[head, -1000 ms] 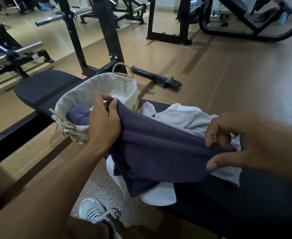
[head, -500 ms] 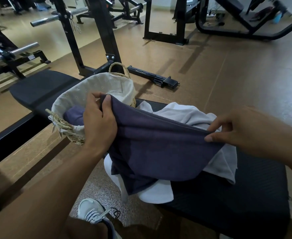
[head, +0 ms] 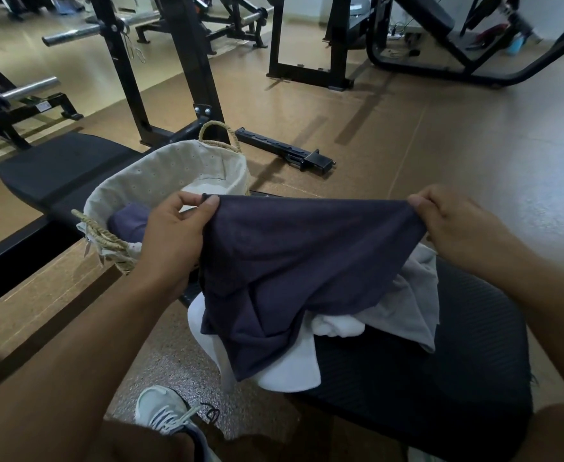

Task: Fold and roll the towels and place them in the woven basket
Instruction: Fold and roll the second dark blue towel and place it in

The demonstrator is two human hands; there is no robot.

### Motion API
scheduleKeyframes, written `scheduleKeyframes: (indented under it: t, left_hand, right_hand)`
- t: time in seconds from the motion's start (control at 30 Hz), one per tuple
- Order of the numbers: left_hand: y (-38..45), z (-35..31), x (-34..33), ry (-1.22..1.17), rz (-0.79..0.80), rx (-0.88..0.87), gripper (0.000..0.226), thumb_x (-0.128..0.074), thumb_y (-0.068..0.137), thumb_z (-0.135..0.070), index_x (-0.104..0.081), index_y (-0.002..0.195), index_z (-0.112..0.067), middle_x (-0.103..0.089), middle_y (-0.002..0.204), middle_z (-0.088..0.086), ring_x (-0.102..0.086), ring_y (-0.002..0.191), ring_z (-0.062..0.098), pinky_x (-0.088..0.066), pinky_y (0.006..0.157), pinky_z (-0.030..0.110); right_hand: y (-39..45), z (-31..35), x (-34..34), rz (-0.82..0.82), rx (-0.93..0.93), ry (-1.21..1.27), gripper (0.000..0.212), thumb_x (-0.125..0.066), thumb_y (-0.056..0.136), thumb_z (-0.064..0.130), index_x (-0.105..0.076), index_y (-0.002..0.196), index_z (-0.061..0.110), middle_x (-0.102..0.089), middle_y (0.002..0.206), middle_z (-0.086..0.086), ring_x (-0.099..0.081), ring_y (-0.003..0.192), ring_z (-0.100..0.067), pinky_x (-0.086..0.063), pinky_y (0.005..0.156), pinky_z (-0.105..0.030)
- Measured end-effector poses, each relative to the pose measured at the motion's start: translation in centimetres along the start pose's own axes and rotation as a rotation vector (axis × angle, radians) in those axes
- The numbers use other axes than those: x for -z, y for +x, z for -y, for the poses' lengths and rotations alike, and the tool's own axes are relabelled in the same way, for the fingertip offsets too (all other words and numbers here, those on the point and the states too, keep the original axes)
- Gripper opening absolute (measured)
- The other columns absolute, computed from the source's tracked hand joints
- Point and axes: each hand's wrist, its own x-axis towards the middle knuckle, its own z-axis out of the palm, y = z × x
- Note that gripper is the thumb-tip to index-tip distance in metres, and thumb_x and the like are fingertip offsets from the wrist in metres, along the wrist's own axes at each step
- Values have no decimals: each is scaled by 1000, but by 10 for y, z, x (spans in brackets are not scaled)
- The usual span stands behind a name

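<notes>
I hold a dark navy towel (head: 300, 261) stretched by its top edge above the black bench (head: 440, 378). My left hand (head: 177, 235) pinches its left corner, my right hand (head: 450, 225) pinches the right corner. Its lower part hangs crumpled onto a white towel (head: 287, 368) and a grey towel (head: 414, 308) lying on the bench. The woven basket (head: 107, 238) with a pale cloth liner stands to the left on the bench. Inside it lie a rolled navy towel (head: 127, 221) and a white towel (head: 207, 190).
A black weight rack upright (head: 187, 61) with a steel bar (head: 84, 30) stands behind the basket. A loose black metal part (head: 284, 151) lies on the brown floor. More gym machines line the back. My shoe (head: 164, 411) rests on the floor below.
Both hands have lifted and spread apart, pulling the navy towel's top edge taut. The right hand moved from a loose grasp to pinching the right corner.
</notes>
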Motion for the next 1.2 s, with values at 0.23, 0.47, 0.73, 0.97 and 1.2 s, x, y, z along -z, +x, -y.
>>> scheduleKeyframes:
  t: [0.23,0.47,0.73,0.97,1.2]
  left_hand:
    - [-2,-3,6,31,-45,3,12,-69,94,-34,-63,87,-26,-64,56,-8,-54,49,6,-43,48,25]
    - [-19,-5,20,90,-67,15,10,-63,98,-33,-62,91,-26,-66,74,-3,-62,76,17,-50,73,38]
    - [-59,-80,50,-27,176,4,7,-59,100,-22,-60,93,-19,-69,79,-3,-63,72,9,-51,67,26]
    - [-79,-136,79,-81,681,166,16,-53,91,-26,-62,99,-15,-63,83,6,-60,69,16,-54,63,29]
    - [-53,-94,42,118,396,-20,16,-58,100,-14,-55,86,-19,-67,70,-3,-63,64,9,-56,62,26]
  right_hand:
    - [-4,7,-2,142,-168,861,30,-62,92,42,-60,86,13,-72,78,-4,-69,75,-17,-56,70,-31]
    - [-38,28,6,354,-96,800,35,-78,75,21,-69,106,9,-77,91,-12,-70,79,-20,-61,68,-25]
    - [-81,46,64,590,96,571,15,-80,77,23,-79,88,13,-78,91,-14,-73,84,-20,-56,73,-20]
    - [-104,60,129,912,225,671,25,-86,74,40,-75,82,19,-71,68,-10,-67,62,-14,-54,63,-24]
    - [-84,48,126,535,56,172,14,-73,88,28,-70,87,15,-77,78,-5,-69,69,-14,-56,68,-33]
